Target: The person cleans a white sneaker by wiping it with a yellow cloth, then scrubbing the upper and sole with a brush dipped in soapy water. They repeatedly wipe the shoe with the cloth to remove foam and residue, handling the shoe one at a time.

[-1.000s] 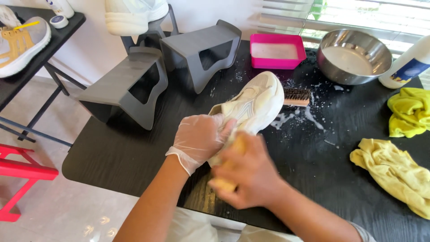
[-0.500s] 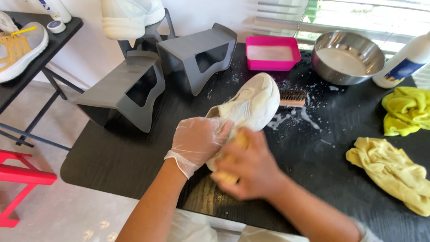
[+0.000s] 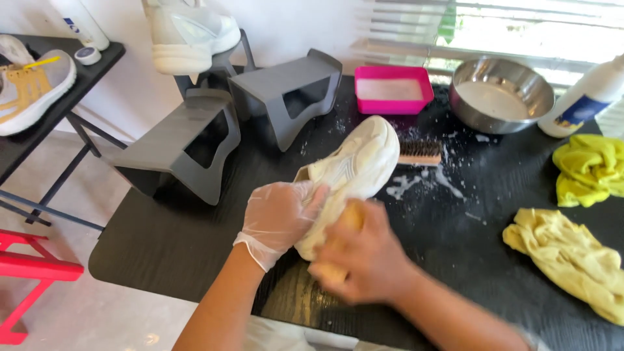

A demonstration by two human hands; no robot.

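A cream sneaker (image 3: 351,172) lies tilted near the middle of the black desk (image 3: 175,240), toe toward the far edge, heel toward the near edge. The left hand (image 3: 281,218), in a thin clear glove, has its grip closed around the sneaker's heel end, fingers wrapped over the upper. The bare right hand (image 3: 364,257) is blurred; its grip is clamped on a tan brush (image 3: 346,224) pressed against the sneaker's side, just beside the gloved hand. Beyond the toe, a wooden bristle brush (image 3: 419,152) lies among white foam spatters (image 3: 416,185). Along the far edge stand a pink tray (image 3: 392,89), a steel bowl (image 3: 500,96) and a white bottle (image 3: 582,97). Two yellow cloths lie by the right edge, one (image 3: 588,169) farther, one (image 3: 572,257) nearer. Grey shoe stands (image 3: 188,146) occupy the far left corner.
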